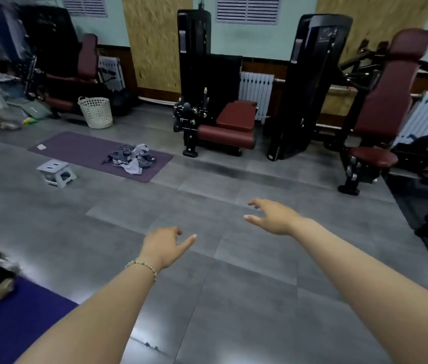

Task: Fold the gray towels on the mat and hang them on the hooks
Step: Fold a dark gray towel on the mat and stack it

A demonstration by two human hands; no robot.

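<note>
**Gym floor: approach step, nothing folded yet**

Crumpled pile of gray cloth towels [131, 158] lies on the purple foam mat [76, 148], well apart from both hands. Left-hand grip [164, 245] and right-hand grip [273, 216] are loose and empty. Next: close in, lift one towel. Hooks not in view.

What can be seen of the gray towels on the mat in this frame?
The gray towels lie in one crumpled, unfolded heap of soft cloth, dark and light gray pieces tangled together; their number cannot be told. The heap sits toward the right end of the purple mat, a pale piece trailing toward the mat's near edge. Only the mat touches it: the left hand and the right hand are well short of it, holding nothing.
</note>
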